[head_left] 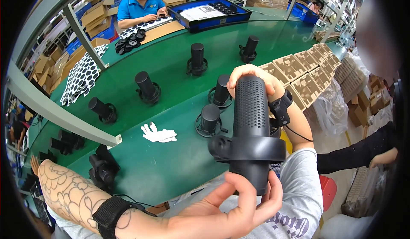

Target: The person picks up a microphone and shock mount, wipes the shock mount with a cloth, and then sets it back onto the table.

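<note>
A black microphone point(251, 106) stands upright close in front of me, with a perforated upper body and a ring-shaped mount around its lower part. My right hand point(252, 77) wraps over its top end from behind. Below, the fingers and thumb of my left hand point(239, 202) pinch its bottom end. Both wrists wear black straps. Just beyond the held piece, two similar microphones point(210, 118) with ring mounts rest on the green workbench point(149, 170). A white glove point(159, 133) lies to their left.
More microphones point(197, 59) stand on the green belt point(171, 77). Cardboard divider trays point(294, 68) line the right side. Across the belt, a person in blue point(141, 8) handles small black parts beside a blue-black tray point(209, 13). A metal post point(64, 111) rises at left; another person's dark sleeve point(356, 153) is at right.
</note>
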Motion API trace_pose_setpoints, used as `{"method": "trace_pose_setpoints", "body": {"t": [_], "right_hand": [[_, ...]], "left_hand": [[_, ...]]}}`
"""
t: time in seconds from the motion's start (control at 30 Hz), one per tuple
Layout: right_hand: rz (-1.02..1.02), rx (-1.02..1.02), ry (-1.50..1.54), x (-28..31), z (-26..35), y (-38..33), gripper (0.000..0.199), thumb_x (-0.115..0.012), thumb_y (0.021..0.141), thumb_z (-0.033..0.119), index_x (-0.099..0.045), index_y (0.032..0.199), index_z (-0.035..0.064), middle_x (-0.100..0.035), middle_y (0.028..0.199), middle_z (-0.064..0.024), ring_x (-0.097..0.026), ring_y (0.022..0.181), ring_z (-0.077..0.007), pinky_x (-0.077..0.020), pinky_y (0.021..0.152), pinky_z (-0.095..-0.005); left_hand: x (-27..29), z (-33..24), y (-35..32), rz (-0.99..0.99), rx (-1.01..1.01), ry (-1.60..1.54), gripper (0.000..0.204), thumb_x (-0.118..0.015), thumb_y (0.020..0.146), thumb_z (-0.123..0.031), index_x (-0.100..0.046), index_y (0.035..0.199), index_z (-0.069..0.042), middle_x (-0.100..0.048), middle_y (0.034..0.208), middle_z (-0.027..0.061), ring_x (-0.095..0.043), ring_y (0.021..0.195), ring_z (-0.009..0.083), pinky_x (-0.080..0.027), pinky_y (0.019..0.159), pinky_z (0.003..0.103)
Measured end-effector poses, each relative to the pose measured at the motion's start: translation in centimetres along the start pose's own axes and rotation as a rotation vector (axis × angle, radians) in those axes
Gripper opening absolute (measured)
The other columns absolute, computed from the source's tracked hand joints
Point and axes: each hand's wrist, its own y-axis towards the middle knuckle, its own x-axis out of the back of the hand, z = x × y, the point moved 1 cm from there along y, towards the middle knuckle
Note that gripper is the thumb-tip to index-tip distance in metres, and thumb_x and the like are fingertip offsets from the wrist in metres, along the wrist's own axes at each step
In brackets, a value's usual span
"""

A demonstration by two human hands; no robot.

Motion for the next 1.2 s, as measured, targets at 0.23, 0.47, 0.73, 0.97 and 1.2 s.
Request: {"method": "trace_pose_setpoints", "body": {"t": [0.23,0.47,0.73,0.97,1.2], "right_hand": [[0.040,0.209,0.144,-1.2,-1.6,-0.4,0.085,-0.080,0.060,0.059,-0.055,0.109,-0.0050,-0.062,0.072,-0.0150,-0.058,0.068,-0.0226,-0.0449,0.052,-0.0286],[-0.140,0.263,0.236,-5.2,-5.4,-2.6,0.083,-0.072,0.066,0.064,-0.051,0.107,-0.0045,-0.060,0.066,-0.0127,-0.056,0.061,-0.0227,-0.0448,0.051,-0.0295],[-0.254,0.277,0.365,-8.6,-8.8,-7.3,0.080,-0.074,0.067,0.062,-0.053,0.110,-0.0018,-0.062,0.067,-0.0113,-0.058,0.064,-0.0231,-0.0439,0.052,-0.0308],[-0.426,0.318,0.260,-10.6,-8.1,-11.0,0.075,-0.072,0.070,0.060,-0.056,0.107,-0.0037,-0.061,0.063,-0.0112,-0.058,0.063,-0.0214,-0.0419,0.051,-0.0291],[-0.669,0.010,0.250,-11.9,-9.2,-16.1,0.098,-0.080,0.047,0.068,-0.061,0.105,-0.0095,-0.064,0.096,-0.0135,-0.064,0.082,-0.0166,-0.0495,0.074,-0.0257]], "left_hand": [[0.8,-1.0,1.0,-0.077,0.005,-0.067,0.018,-0.054,0.072,0.005,-0.060,0.089,0.000,-0.051,0.117,0.0143,-0.049,0.096,0.0207,-0.047,0.067,0.033],[-1.9,-3.3,-1.8,-0.708,0.363,-0.822,0.022,-0.067,0.074,-0.014,-0.070,0.096,-0.012,-0.061,0.092,0.0066,-0.063,0.075,0.0196,-0.051,0.053,0.025],[-3.2,-7.1,-1.9,-0.576,0.790,-1.345,0.033,-0.075,0.057,-0.006,-0.073,0.090,-0.003,-0.055,0.080,0.0051,-0.057,0.059,0.0137,-0.046,0.048,0.024],[-2.5,-8.1,-0.5,-0.650,0.820,-1.305,0.035,-0.075,0.050,-0.004,-0.073,0.084,0.000,-0.054,0.078,0.0052,-0.056,0.057,0.0141,-0.046,0.047,0.023],[-2.9,-8.8,0.1,-0.502,0.837,-1.483,0.030,-0.079,0.057,-0.003,-0.072,0.086,-0.003,-0.055,0.080,0.0044,-0.058,0.062,0.0173,-0.048,0.049,0.026]]}}
